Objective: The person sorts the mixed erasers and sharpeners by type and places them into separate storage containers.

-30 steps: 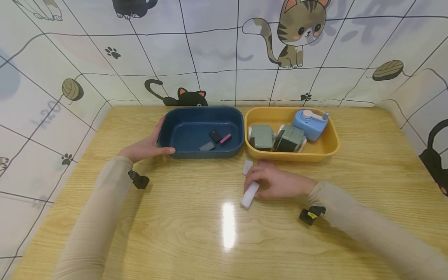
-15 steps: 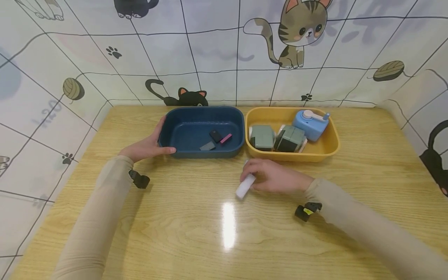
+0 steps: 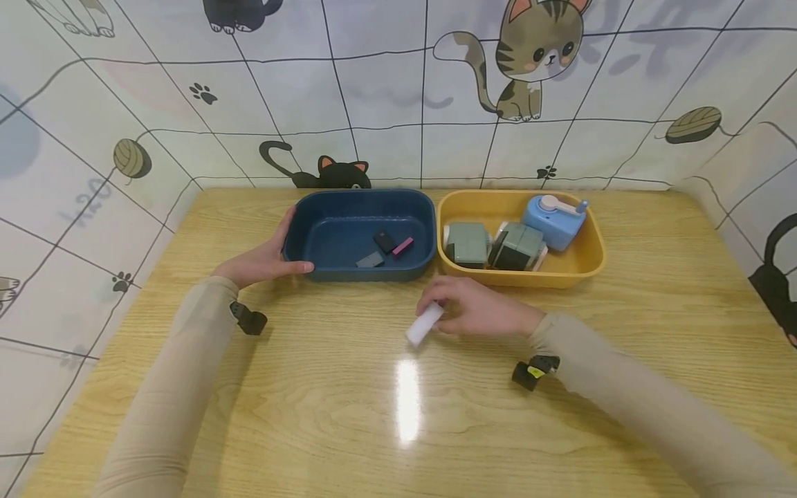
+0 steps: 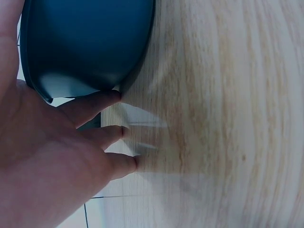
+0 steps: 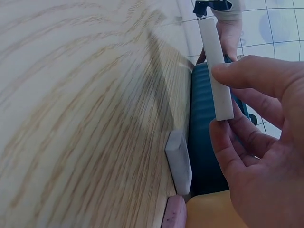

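My right hand [image 3: 476, 309] pinches a white eraser [image 3: 424, 326] over the table, in front of the trays. In the right wrist view the thumb and fingertips hold this long block at its lower half. Below it, a pale grey-white block [image 5: 179, 161] and a pink block [image 5: 175, 213] lie on the table; my hand hides them in the head view. My left hand [image 3: 261, 261] rests against the left end of the dark blue tray [image 3: 367, 274], thumb along its front wall. Its fingers look extended in the left wrist view.
Inside the blue tray lie a black block [image 3: 385, 241], a grey block [image 3: 370, 260] and a thin pink block [image 3: 402, 246]. The adjoining yellow tray [image 3: 523, 278] holds a blue crank pencil sharpener [image 3: 554, 225] and two green-grey devices [image 3: 467, 243]. A cat-patterned wall stands behind.
My right hand has moved left and slightly away from me with the white eraser, now covering the blocks on the table in the head view. My left hand stays at the blue tray.
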`<act>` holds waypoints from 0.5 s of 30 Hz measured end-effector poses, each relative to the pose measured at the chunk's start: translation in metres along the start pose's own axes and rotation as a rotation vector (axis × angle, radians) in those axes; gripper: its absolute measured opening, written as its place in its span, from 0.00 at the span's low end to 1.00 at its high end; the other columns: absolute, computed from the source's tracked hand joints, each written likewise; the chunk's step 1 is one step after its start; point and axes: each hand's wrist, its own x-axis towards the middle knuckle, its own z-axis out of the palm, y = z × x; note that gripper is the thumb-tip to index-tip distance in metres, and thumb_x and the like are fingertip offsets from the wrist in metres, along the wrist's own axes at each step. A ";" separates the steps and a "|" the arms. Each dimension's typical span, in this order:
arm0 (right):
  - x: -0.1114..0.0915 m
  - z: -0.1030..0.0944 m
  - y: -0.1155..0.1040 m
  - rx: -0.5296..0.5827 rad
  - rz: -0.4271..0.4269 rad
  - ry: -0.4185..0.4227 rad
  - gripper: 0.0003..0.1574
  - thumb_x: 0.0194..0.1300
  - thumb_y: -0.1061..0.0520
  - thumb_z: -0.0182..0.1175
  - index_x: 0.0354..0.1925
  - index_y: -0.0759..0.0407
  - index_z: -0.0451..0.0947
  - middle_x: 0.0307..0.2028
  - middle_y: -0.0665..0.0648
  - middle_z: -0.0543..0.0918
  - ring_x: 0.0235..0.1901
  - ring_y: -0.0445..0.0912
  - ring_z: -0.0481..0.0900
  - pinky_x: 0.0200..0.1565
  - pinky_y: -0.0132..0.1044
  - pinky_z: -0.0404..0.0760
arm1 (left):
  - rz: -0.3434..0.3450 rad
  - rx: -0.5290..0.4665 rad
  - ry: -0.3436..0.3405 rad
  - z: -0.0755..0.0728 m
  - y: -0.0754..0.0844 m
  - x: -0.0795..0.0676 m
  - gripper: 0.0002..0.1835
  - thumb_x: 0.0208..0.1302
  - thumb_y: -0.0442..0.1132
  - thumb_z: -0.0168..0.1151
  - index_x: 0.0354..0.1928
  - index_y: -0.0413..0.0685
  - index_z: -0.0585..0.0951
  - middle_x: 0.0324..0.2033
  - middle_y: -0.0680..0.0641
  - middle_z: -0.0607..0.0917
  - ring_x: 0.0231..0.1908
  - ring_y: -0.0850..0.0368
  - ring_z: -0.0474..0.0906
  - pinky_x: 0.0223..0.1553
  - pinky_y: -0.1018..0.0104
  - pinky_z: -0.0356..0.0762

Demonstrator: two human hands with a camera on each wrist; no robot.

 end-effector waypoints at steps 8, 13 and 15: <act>0.007 0.001 -0.006 0.008 -0.010 0.034 0.19 0.55 0.68 0.67 0.45 0.54 0.82 0.45 0.50 0.79 0.44 0.45 0.74 0.47 0.45 0.76 | -0.008 -0.001 0.003 0.000 -0.001 0.001 0.61 0.62 0.50 0.66 0.73 0.67 0.22 0.74 0.48 0.27 0.72 0.41 0.33 0.66 0.39 0.43; 0.013 0.002 -0.006 0.022 -0.030 0.048 0.18 0.54 0.68 0.67 0.44 0.55 0.82 0.44 0.50 0.79 0.43 0.46 0.74 0.47 0.46 0.75 | -0.001 -0.009 -0.001 0.000 0.000 0.000 0.61 0.62 0.52 0.66 0.72 0.69 0.22 0.74 0.48 0.27 0.72 0.41 0.33 0.66 0.39 0.43; 0.014 0.002 -0.008 0.028 -0.023 0.048 0.18 0.55 0.67 0.67 0.44 0.54 0.82 0.44 0.50 0.79 0.43 0.45 0.74 0.47 0.46 0.75 | 0.003 -0.010 0.000 0.000 0.001 -0.001 0.61 0.62 0.52 0.66 0.72 0.70 0.22 0.74 0.49 0.27 0.72 0.41 0.33 0.66 0.39 0.43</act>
